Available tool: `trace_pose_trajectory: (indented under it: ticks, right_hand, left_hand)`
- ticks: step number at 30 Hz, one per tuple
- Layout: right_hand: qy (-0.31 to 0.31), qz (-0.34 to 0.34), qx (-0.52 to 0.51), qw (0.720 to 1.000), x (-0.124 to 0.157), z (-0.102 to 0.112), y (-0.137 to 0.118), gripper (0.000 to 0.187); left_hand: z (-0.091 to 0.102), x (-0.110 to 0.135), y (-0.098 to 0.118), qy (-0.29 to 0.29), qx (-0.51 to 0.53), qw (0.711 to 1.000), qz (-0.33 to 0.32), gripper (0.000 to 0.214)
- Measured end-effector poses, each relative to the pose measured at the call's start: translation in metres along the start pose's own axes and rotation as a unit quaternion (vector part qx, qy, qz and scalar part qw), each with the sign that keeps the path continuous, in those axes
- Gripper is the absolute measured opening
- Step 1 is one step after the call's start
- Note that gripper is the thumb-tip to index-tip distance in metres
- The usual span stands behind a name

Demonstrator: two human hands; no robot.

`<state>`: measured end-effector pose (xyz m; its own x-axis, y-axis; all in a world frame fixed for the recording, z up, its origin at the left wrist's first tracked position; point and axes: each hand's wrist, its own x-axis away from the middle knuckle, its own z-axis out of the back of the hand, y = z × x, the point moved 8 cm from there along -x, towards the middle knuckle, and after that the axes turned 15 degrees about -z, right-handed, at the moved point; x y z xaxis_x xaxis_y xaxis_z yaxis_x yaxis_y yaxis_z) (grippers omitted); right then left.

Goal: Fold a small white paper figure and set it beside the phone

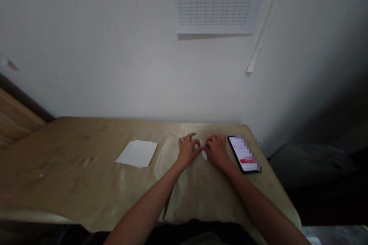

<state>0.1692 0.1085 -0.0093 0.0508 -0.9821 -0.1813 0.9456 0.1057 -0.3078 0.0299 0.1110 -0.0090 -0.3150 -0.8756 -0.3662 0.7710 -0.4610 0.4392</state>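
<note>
A small folded piece of white paper (204, 154), narrow and pointed at its near end, lies between my hands on the covered table. My left hand (189, 148) pinches its left side with thumb and forefinger, the other fingers raised and curled. From the right, my right hand (216, 149) presses thumb and fingertips to the same paper. Parts of the folds are hidden behind the fingertips. Left of my hands rests a loose stack of white paper sheets (138, 154), its edges not lined up.
A phone (243, 157) with its screen lit lies right of my right hand, near the table's right edge. The table (86, 183) has a wrinkled tan cover and stands against a white wall. A printed grid sheet (214, 0) hangs above. Wooden furniture (17, 116) is at far left.
</note>
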Motion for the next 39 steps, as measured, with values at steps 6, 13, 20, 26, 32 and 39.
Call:
trace_pose_trajectory:
  ticks: [6,13,20,26,32,39]
  right_hand:
    - [-0.018,-0.012,-0.031,0.999,-0.002,-0.003,0.005,0.018]
    - [0.019,-0.024,-0.008,0.999,0.002,0.011,0.003,0.021]
    - [0.011,-0.051,-0.004,0.999,0.002,0.009,0.006,0.02]
    - [-0.001,-0.057,-0.003,0.998,0.001,0.002,0.006,0.021]
    - [-0.012,-0.079,-0.032,0.996,-0.001,0.0,0.009,0.018]
    - [0.004,-0.083,-0.05,0.995,0.0,0.005,0.01,0.016]
  left_hand:
    - [0.002,-0.001,-0.005,-0.013,-0.01,1.0,-0.016,0.013]
    - [0.005,-0.001,0.0,-0.025,-0.015,1.0,-0.004,0.01]
    - [0.006,-0.003,0.004,-0.028,-0.024,0.999,-0.006,0.005]
    - [0.004,-0.003,0.002,-0.032,-0.033,0.999,-0.006,0.006]
    - [0.002,-0.001,0.002,-0.02,-0.041,0.999,-0.016,0.022]
    - [0.003,0.001,0.005,-0.018,-0.024,0.999,-0.021,0.016]
